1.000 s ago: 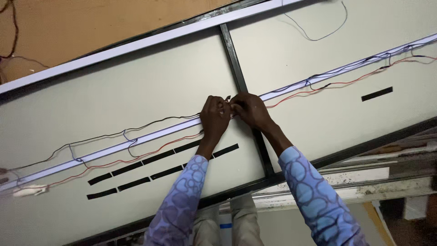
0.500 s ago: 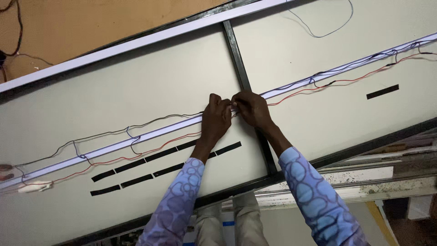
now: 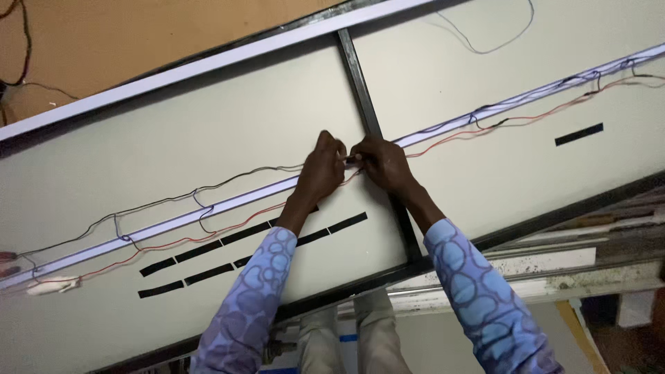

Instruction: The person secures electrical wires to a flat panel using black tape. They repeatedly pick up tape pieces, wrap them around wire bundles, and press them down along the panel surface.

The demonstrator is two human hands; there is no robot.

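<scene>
Two hands meet over a long white strip on a pale panel.

The left hand and right hand close narrowly, fingertips pinching the red and black wires where the strip crosses the panel's black bar; exactly what each grips is hidden; black tape pieces lie just below; patterned blue sleeves cover both arms.

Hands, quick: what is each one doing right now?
Left hand: closed, fingers pinching at the white strip and wires.
Right hand: closed, pinching the same spot.
</scene>
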